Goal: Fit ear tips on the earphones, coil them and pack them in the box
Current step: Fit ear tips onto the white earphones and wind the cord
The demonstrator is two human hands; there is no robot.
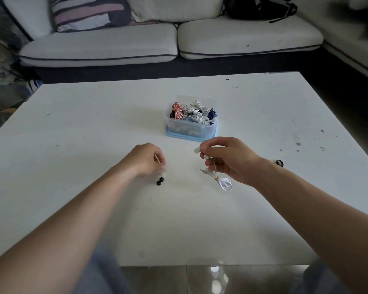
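Right hand [227, 161] pinches the white earphones [217, 178] just below the buds, thumb and fingers closed tight, tied coil dangling above the table [94, 124]; left hand [148, 160] curls low beside two black ear tips [160, 181], fingertips blurred, grip unreadable; the clear box [190, 126], full of coiled earphones, sits just beyond.

On the white tabletop [94, 124], the right hand [227, 160] pinches white earphones [221, 181] whose tied coil hangs below it, the left hand [149, 160] curls blurred fingertips just above two black ear tips [159, 183], and a clear box [191, 126] of coiled earphones stands beyond both hands.
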